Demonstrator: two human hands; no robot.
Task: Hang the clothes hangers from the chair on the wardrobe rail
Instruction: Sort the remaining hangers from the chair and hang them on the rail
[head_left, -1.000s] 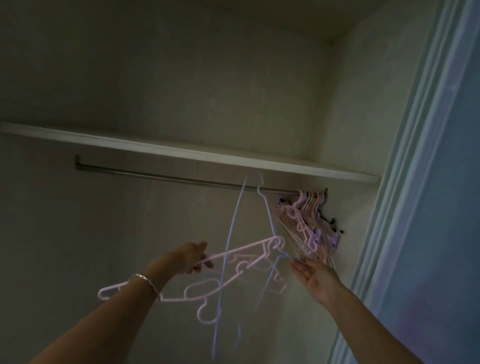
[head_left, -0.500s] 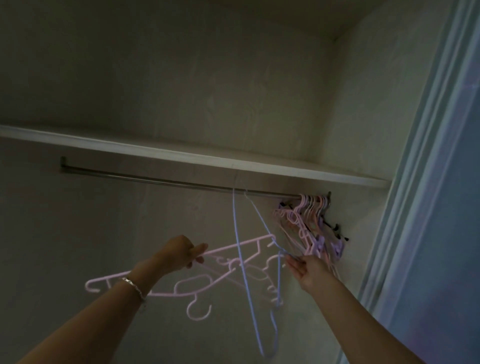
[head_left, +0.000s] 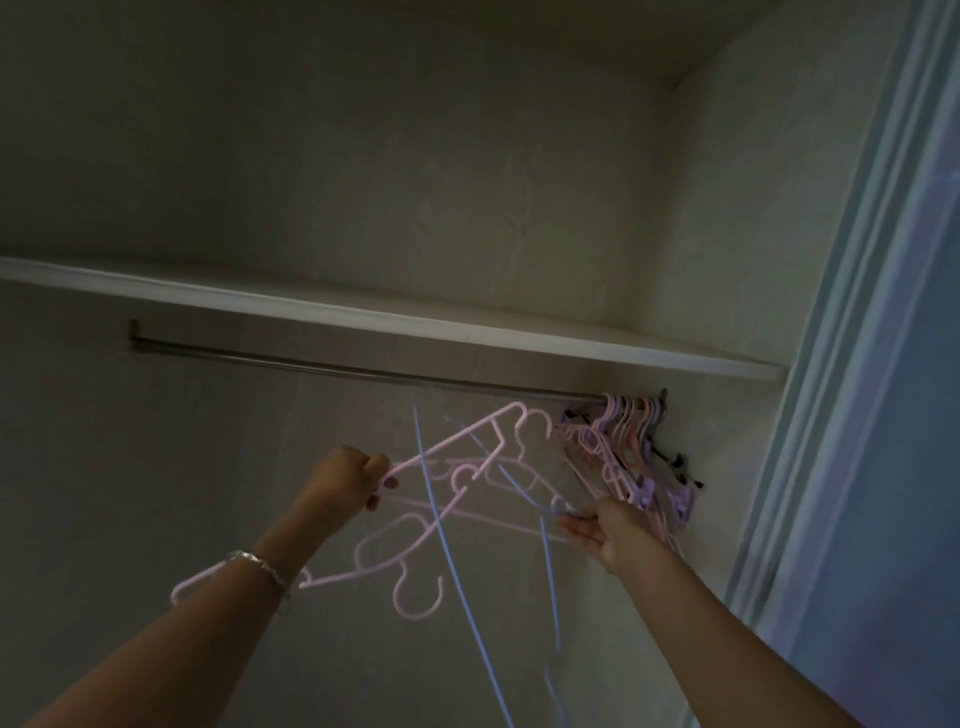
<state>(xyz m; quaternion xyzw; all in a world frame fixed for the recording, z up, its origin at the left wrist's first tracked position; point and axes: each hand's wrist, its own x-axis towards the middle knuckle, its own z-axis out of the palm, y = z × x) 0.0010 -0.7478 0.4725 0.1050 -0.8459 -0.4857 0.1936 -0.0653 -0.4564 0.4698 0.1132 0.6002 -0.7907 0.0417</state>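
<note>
Raised since half a second ago, the left grip clasps the pink hangers in curled fingers, their top hook now just under the rail, not on it. Blue wire hangers dangle tangled through them, below the rail's middle. The right grip reaches the wires beneath the hung bunch at the rail's right end; whether it pinches anything cannot be told.
</note>
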